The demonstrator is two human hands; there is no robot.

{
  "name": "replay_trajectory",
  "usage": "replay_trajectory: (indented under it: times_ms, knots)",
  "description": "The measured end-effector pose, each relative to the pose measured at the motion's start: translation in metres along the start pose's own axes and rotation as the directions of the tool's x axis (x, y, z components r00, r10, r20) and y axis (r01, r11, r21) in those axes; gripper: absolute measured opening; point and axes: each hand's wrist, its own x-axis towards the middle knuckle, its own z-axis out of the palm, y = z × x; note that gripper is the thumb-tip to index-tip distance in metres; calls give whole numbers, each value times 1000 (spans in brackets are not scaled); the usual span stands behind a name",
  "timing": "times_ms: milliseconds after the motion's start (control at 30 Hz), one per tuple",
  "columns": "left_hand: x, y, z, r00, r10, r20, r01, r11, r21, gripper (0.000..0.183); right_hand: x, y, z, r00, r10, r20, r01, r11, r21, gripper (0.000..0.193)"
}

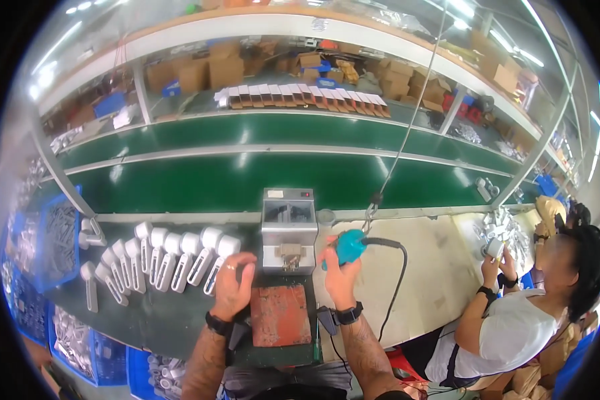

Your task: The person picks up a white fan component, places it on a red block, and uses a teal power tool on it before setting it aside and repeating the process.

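My right hand [342, 283] is closed round a teal electric screwdriver [351, 245], which hangs from a wire by a hook and trails a black cord. My left hand [232, 288] is held over the table with its fingers curved and apart, and nothing shows in it. Close beside it lies the end of a row of white long-handled plastic parts with round heads [199, 267]. Between my hands stands a grey metal box machine [289, 233], probably a screw feeder. A worn red mat [280, 317] lies in front of it.
Blue crates [107, 360] of plastic parts stand at the left. Behind the table runs a green conveyor [213, 180], with a row of small boxes [307, 97] beyond. On the right a co-worker [507, 327] handles a white part beside a pile of parts [503, 230].
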Motion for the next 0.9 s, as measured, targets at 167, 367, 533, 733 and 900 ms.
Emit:
replay_trajectory:
  times_ms: [167, 367, 533, 733, 900]
  knots:
    - [-21, -19, -1, 992, -96, 85, 102, 992, -68, 11, -13, 5, -10, 999, -35, -27, 35, 999, -18, 27]
    - [-19, -29, 18, 926, -319, 200, 372, 862, -344, 11, -21, 16, -18, 999, -48, -19, 48, 999, 12, 35]
    - [-21, -31, 16, 898, -345, 275, 429, 826, -365, 17, -31, 13, -12, 999, -21, 44, 21, 1000, 1, 36]
    - [-21, -30, 18, 869, -375, 323, 478, 807, -348, 22, -34, 10, -13, 997, 10, 81, -13, 999, 38, 38]
    - [-17, -28, 15, 886, -329, 327, 414, 879, -238, 39, -34, 10, -11, 995, 31, 90, -35, 998, 43, 39]
